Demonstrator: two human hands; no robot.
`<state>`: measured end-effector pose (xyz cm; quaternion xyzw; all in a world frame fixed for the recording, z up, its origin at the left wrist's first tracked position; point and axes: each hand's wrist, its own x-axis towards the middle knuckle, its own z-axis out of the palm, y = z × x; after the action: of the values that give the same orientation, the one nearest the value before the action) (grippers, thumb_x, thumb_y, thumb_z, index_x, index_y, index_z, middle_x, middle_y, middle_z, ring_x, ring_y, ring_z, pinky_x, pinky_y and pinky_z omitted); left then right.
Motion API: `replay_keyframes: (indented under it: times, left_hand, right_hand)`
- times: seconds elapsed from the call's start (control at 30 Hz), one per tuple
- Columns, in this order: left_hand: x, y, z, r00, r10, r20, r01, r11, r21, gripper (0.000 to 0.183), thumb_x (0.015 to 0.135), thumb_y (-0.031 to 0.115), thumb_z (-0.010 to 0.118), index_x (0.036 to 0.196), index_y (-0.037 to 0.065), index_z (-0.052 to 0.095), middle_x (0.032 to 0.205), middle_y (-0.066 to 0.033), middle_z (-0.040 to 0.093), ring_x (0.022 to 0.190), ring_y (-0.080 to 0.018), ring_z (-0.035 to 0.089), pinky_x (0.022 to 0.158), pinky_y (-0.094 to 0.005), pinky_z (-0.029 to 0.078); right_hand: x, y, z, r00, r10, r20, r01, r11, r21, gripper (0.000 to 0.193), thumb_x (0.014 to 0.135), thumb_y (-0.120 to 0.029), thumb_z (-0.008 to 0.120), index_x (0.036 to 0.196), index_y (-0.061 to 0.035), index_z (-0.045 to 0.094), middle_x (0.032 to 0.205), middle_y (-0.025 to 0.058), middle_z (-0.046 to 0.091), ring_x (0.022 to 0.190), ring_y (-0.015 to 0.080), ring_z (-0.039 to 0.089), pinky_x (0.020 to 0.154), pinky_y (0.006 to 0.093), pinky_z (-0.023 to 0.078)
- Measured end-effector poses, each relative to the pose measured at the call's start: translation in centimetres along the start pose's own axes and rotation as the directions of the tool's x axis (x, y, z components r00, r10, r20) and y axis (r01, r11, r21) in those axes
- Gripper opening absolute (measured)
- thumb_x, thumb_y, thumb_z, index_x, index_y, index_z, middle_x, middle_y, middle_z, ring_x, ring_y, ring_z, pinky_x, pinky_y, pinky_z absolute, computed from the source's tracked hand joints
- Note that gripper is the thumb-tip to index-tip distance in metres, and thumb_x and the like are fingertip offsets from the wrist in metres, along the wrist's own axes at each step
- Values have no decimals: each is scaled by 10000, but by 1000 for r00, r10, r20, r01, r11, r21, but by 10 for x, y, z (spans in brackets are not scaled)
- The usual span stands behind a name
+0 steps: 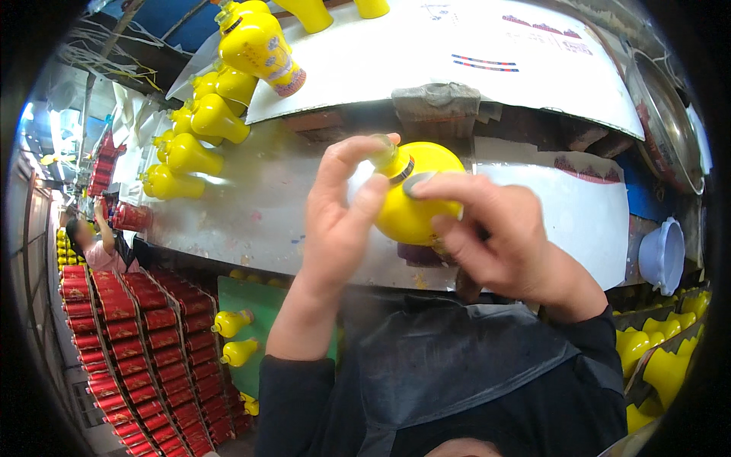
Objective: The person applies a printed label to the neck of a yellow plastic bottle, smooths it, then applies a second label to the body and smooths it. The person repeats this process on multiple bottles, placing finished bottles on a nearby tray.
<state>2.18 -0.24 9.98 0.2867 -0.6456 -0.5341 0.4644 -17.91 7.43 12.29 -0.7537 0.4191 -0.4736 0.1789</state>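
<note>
Left hand (335,217) pinches bottle (407,215); half-curled right hand (506,236) apparently touches it.

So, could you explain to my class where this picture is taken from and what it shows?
There is no machine: these are a person's bare hands, seen from above by a fisheye camera on the person's head, so straight edges bend near the rim. The left hand holds a yellow bottle at its neck; the right hand touches its rounded body, with a small grey piece at the index fingertip. More yellow bottles sit at left on the grey worktable, and thin patterned strips show on a white board.
</note>
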Motion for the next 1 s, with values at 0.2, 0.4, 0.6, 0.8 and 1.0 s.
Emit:
replay_keyframes:
  times: [0.2,0.4,0.6,0.8,1.0]
  left_hand:
    - [-2,-1,0,999,-7,-48,9,998,57,209,1010,67,610,1212,33,651,1272,-127,674,1201,-204,610,1071,-351,462]
    - [-1,1,-5,997,74,-3,-72,979,191,162,1014,81,655,1169,34,661,1245,-147,690,1170,-203,629,1058,-355,488]
    - [-7,8,-5,992,110,65,-122,971,206,141,990,59,675,1126,30,651,1246,-139,694,1175,-208,623,1053,-354,478]
    - [-15,18,-2,936,291,197,-340,890,305,194,899,-56,702,1052,48,643,1227,-126,698,1138,-223,629,1027,-358,482]
    - [-21,37,7,859,490,147,-499,738,455,239,754,-46,804,936,64,697,1036,-108,737,974,-294,661,867,-398,519]
  right_hand:
    - [-5,-6,14,1000,22,10,-20,990,-139,292,953,20,629,1237,-41,663,972,177,741,786,294,758,729,335,604]
    - [-8,-14,17,965,239,-108,-231,969,82,254,981,29,553,1210,-1,659,1020,145,743,889,195,736,803,285,570]
    - [-8,-16,9,901,428,-68,-390,870,303,270,978,-29,525,1214,11,649,1091,109,704,997,147,673,906,279,535]
    - [5,-18,-14,867,490,85,-480,779,402,310,951,-120,566,1227,2,639,1080,79,672,903,107,615,816,252,506]
    - [1,-45,-21,799,587,132,-590,722,361,300,948,-133,571,1211,-2,626,1006,76,649,711,66,569,638,220,482]
